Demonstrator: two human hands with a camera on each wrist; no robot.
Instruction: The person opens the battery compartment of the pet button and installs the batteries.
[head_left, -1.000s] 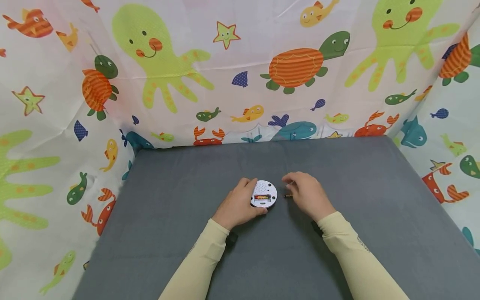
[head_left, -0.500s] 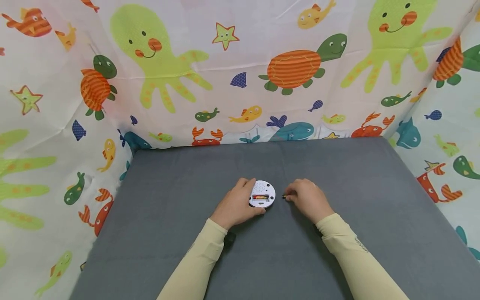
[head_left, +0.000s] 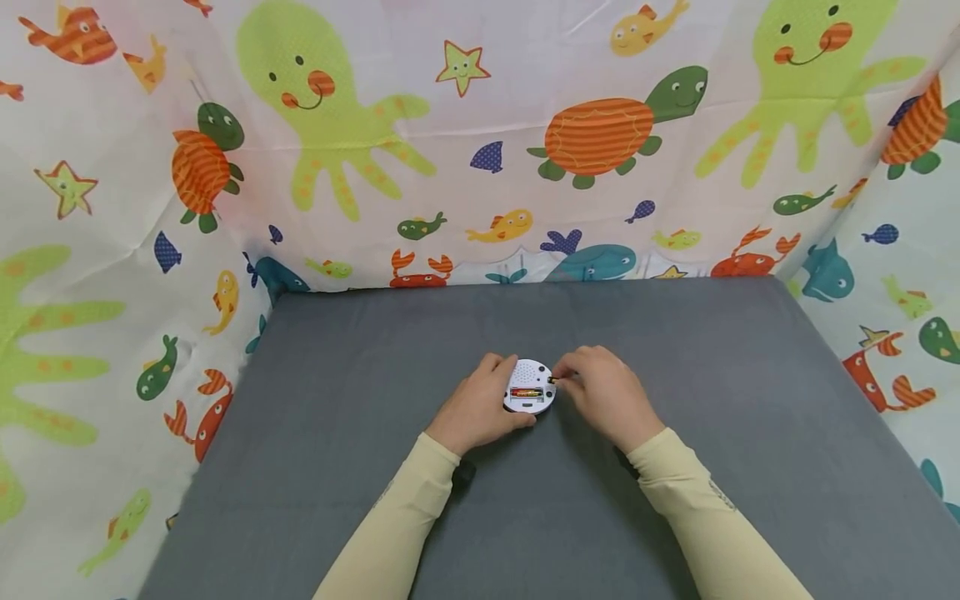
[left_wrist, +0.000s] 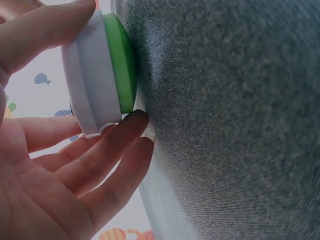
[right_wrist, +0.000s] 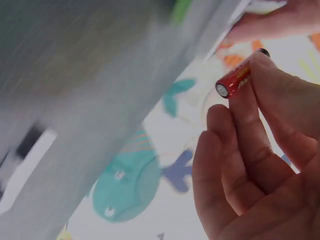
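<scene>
My left hand (head_left: 476,407) grips a round white device (head_left: 527,372) by its left side, thumb at the near edge. Its perforated face with an open battery compartment points up, and one battery (head_left: 527,393) lies in that compartment. In the left wrist view the device's white casing (left_wrist: 87,75) has a green underside (left_wrist: 120,65) toward the cloth. My right hand (head_left: 603,396) is at the device's right edge, pinching a second battery between thumb and fingers. The right wrist view shows this red battery (right_wrist: 235,81) with its flat silver end exposed; the thumb covers part of it.
Grey cloth (head_left: 360,500) covers the work surface. A white curtain (head_left: 480,108) printed with sea animals hangs behind it and along both sides. A blurred white strip (right_wrist: 30,170) with a dark patch shows at the lower left of the right wrist view.
The right hand has taken the second battery from the cloth, lifted it and brought it left to the device's edge. The left hand keeps its hold on the device.
</scene>
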